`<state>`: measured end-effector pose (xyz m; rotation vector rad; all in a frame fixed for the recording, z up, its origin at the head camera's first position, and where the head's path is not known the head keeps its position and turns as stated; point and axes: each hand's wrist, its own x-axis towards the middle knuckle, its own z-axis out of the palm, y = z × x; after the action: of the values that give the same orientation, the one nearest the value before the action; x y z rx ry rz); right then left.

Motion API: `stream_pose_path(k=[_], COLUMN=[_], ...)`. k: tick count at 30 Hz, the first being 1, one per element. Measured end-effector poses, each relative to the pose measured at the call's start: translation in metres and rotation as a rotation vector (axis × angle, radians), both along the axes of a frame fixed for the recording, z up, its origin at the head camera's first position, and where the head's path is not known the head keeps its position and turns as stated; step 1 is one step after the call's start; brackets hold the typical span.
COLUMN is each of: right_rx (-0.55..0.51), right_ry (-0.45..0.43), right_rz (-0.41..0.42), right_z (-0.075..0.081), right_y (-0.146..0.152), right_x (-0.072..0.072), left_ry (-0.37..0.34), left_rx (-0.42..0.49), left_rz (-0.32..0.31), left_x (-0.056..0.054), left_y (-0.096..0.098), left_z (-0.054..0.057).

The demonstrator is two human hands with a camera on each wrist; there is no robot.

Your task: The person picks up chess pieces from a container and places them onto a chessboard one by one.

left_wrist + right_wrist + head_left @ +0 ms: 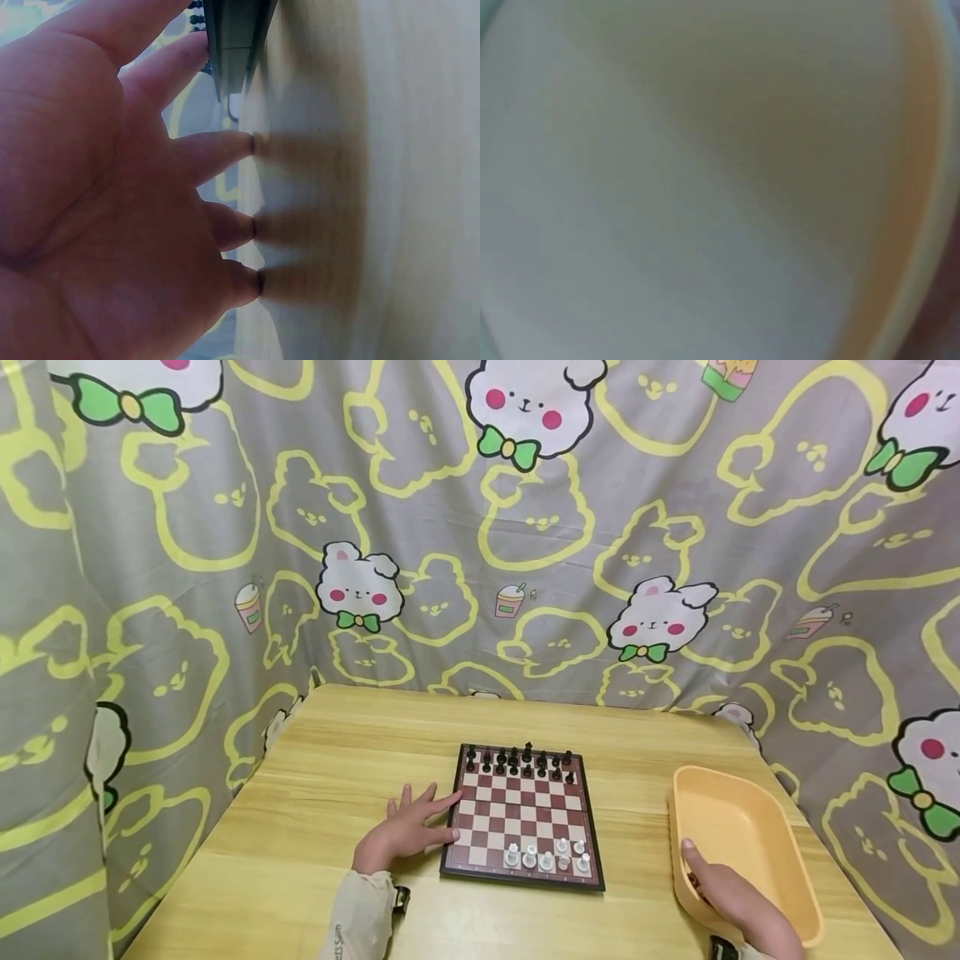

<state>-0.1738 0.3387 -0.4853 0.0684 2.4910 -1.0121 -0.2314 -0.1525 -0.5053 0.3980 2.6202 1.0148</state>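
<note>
Chessboard [510, 814] on a table [292, 835], black pieces [513, 769] at its 12 o'clock, white pieces [529, 858] at 5. The left hand [405, 835], fingers spread wide, touches the chessboard's edge at 9 o'clock; the right hand [729, 895] appears to grip the rim of the orange tray [750, 843], at 4 o'clock from the chessboard. Likely hazards: a sideways push could jolt the chessboard and topple pieces; pressing down on the rim could tip the orange tray.

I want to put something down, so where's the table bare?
Bare tabletop lies between chessboard and orange tub, and behind the chessboard towards the patterned curtain. Crowded: the board's far rows of black chess pieces, and its left edge, touched by the left hand.
</note>
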Motion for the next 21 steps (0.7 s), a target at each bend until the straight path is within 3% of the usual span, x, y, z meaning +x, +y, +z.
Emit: stream_pose_path(k=[4, 7, 12, 16, 21], right_rx=[-0.02, 0.044, 0.094, 0.039, -0.137], right_ry=[0.023, 0.073, 0.11, 0.146, 0.392], right_rz=[0.077, 0.044, -0.15, -0.347, -0.621], right_z=[-0.004, 0.0, 0.019, 0.037, 0.047], right_y=[0.012, 0.008, 0.002, -0.004, -0.04], right_x=[-0.005, -0.002, 0.0, -0.004, -0.011], left_ry=[0.004, 0.008, 0.009, 0.009, 0.018], left_rx=[0.003, 0.005, 0.005, 0.0, -0.008], left_rz=[-0.002, -0.005, -0.005, -0.007, -0.003], left_x=[-0.001, -0.001, 0.0, 0.0, -0.002], left_y=[0.0, -0.001, -0.001, -0.001, -0.001], left_z=[0.0, 0.0, 0.0, -0.001, -0.002])
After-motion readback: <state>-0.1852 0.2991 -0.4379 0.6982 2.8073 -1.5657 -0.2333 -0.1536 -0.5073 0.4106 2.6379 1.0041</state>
